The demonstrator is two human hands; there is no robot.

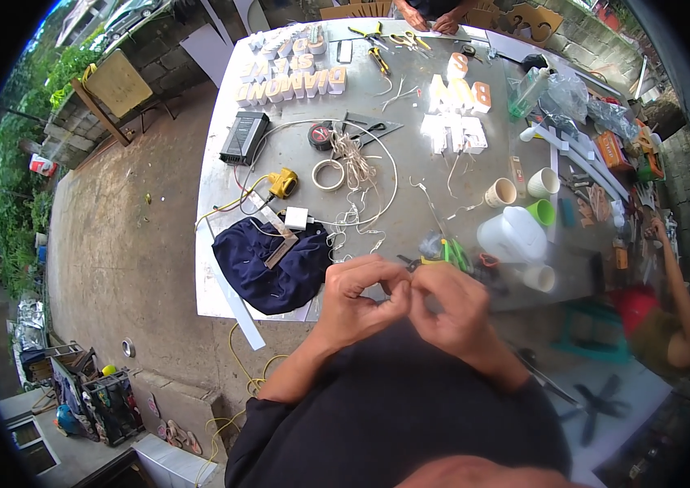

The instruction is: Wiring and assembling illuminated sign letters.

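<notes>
My left hand and my right hand meet fingertip to fingertip in front of my chest, over the table's near edge. Both pinch thumb against forefinger. What they hold, if anything, is too small to make out. Just beyond the fingertips lie green-handled pliers, partly hidden by the right hand. Thin wire with small LED modules straggles across the metal table ahead. To the left is a crumpled navy cloth with a metal strip and a white box on it.
Raised sign letters stand at the far left, more letters at the far right. A black power supply, tape roll, white jug and cups are around. Another person's hands work opposite; another person reaches in at right.
</notes>
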